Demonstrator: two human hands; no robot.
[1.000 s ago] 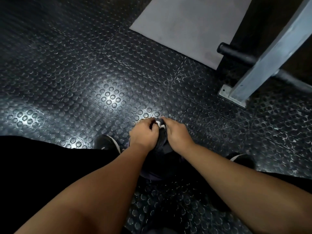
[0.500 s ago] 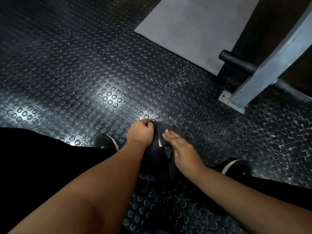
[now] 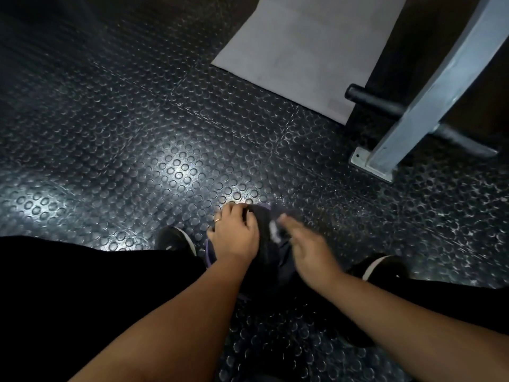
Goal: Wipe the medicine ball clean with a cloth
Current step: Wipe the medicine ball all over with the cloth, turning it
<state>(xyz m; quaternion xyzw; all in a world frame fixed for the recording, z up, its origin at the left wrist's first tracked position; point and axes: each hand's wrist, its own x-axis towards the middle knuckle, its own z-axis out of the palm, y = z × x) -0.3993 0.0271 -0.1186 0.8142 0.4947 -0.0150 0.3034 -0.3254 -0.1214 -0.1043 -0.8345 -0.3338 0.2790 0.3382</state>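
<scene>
A dark medicine ball [image 3: 212,253] with a purple edge sits on the studded floor between my feet, mostly covered. A dark cloth [image 3: 268,238] with a small white patch is draped over its top. My left hand [image 3: 234,235], wearing a ring, lies on the ball's left side with fingers curled over the cloth's far edge. My right hand [image 3: 305,246] is blurred, its fingers fairly straight, resting flat on the cloth on the ball's right side.
Black studded rubber floor [image 3: 170,166] all round. A grey mat [image 3: 308,48] lies ahead. A grey steel post [image 3: 429,100] on a bolted base plate stands to the right, with a black bar [image 3: 371,102] behind it. My shoes [image 3: 176,239] flank the ball.
Both hands gripped the cloth together at the ball's top; the right hand has let go, opened and slid down the right side, spreading the cloth. The left hand stays put.
</scene>
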